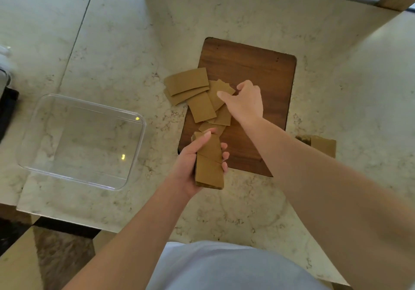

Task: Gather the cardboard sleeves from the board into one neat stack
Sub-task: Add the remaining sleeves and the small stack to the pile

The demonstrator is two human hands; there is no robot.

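A dark wooden board [258,72] lies on the marble counter. Several flat brown cardboard sleeves [202,107] are scattered over its left half, and two [187,82] overhang its left edge. My left hand [190,166] grips a stack of sleeves [208,161] just off the board's near left corner, thumb on top. My right hand [246,101] reaches over the loose pile and pinches one sleeve [219,92] between thumb and fingers.
A clear plastic bin [80,141] stands on the counter to the left of the board. More brown cardboard [323,146] lies on the counter right of the board, partly behind my right forearm. A dark object sits at the far left edge.
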